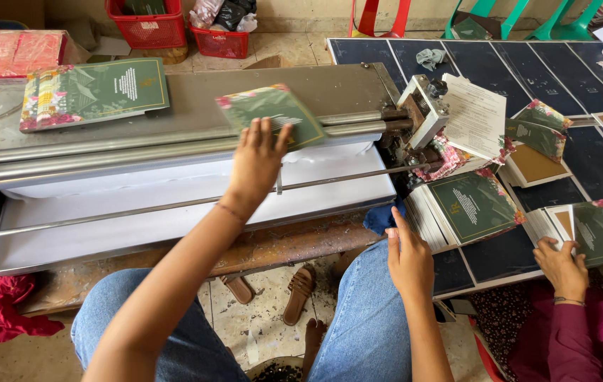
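Roller press (174, 152) with the left hand (255, 166) laid on a green floral card (273, 113), fingers spread, pushing it against the rollers at the middle. Right hand (407, 258), fingers together, rests near a stack of green cards (467, 209) at right. Far left lies another card (93, 92). A co-worker's hand (563, 265) holds a card near right.

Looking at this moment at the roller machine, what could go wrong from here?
The left hand presses a green card right at the rollers; the fingertips sit close to the nip and might get pinched. The card lies skewed to the rollers, so it may feed crooked. The right hand rests by a stack of cards near the table edge, which a nudge might tip off.
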